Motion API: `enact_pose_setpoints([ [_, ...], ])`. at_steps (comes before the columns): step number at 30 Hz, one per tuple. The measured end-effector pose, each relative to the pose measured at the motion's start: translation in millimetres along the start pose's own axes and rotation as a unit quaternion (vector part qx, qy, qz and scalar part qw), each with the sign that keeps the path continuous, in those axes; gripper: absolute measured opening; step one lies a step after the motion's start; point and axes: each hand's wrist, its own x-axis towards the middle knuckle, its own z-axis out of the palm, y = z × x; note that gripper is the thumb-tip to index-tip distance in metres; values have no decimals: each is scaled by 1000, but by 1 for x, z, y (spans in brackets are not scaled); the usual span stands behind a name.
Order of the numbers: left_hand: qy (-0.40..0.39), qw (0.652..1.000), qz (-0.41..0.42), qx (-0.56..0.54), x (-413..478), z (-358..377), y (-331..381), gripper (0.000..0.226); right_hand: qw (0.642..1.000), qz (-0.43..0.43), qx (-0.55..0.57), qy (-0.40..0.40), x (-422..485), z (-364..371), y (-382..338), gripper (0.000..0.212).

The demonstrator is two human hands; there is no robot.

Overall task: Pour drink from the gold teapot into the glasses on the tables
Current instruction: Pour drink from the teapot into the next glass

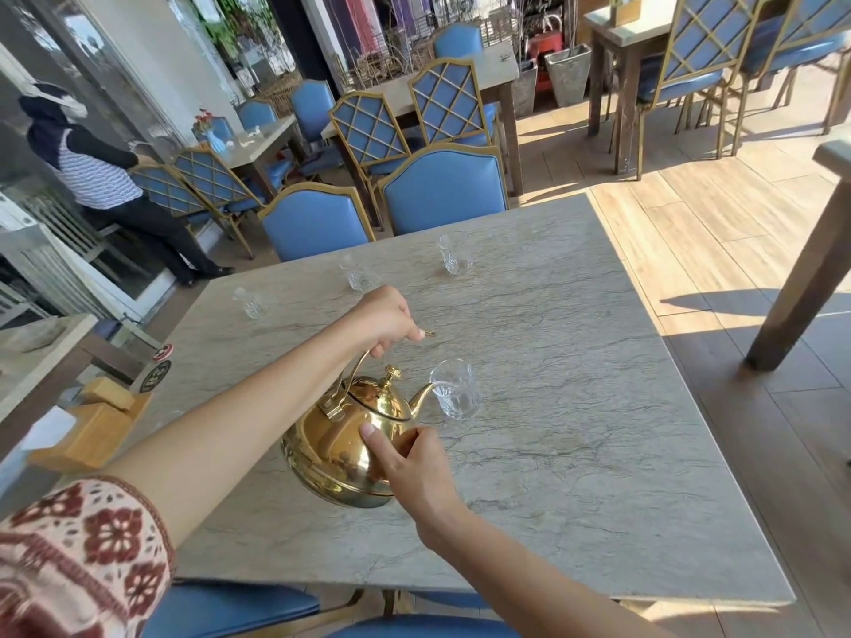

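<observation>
A gold teapot [343,446] hangs tilted over the grey marble table [575,476], its spout touching the rim of a clear glass [455,388]. My left hand [384,322] grips the teapot's raised handle from above. My right hand [410,458] presses against the pot's round body and steadies it. Three more clear glasses stand farther off: one at the far left [250,302], one in the middle [358,272], one at the far right [453,254]. I cannot tell whether liquid is flowing.
Two blue gold-framed chairs [444,191] stand at the table's far side. A wooden holder [99,428] and a round table sign [155,375] sit at the left edge. A person [92,168] stands at far left. More tables and chairs fill the background; a table leg [801,287] is at right.
</observation>
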Motion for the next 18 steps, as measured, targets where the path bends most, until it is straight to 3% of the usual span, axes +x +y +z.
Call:
enact_pose_setpoints([
  [18,-9,1000,-2,21,0,1,11,15,1000,3,-15,11,5,1,4,51],
])
